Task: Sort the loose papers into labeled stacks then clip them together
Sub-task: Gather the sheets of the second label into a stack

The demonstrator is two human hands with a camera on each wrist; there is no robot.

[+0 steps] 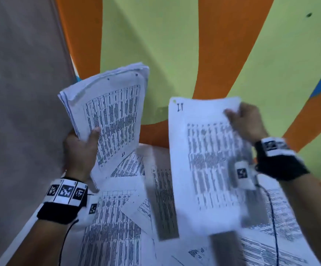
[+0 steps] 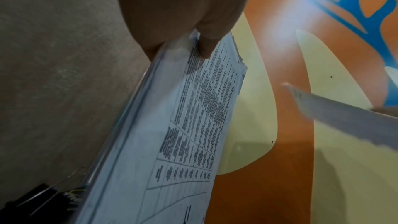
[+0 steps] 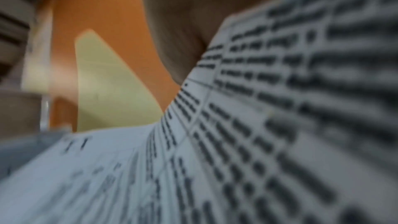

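The wall ahead is painted in broad orange and pale green bands with a bit of blue at about two o'clock, and a plain grey wall runs down the nine o'clock side; below them the surface (image 1: 12,252) is nearly buried under printed sheets. The sorting looks to be in mid-course. The left hand (image 1: 81,150), at nine o'clock, is clamped on a thick gathered stack (image 1: 109,112) held upright and tilted, thumb across the printed face and fingers behind, so one pile has already grown to a fair thickness. The right hand (image 1: 247,121), at about two o'clock, pinches the far edge of a single sheet (image 1: 203,160) lifted clear of the surface, with a handwritten mark that looks like "11" near its top corner; the sheet is blurred. The stack and the sheet are apart, with wall showing between them. I would judge that this sheet is being checked against the pile or carried across to it. What is left seems considerable: many loose papers (image 1: 117,227) lie overlapping at all angles from five to seven o'clock, unsorted as far as I can tell, and no separate labelled piles are visible on the surface. Nothing appears clipped yet; the left wrist view shows a dark binder clip (image 2: 41,195) low at seven o'clock beside the stack's edge, apparently lying unused.
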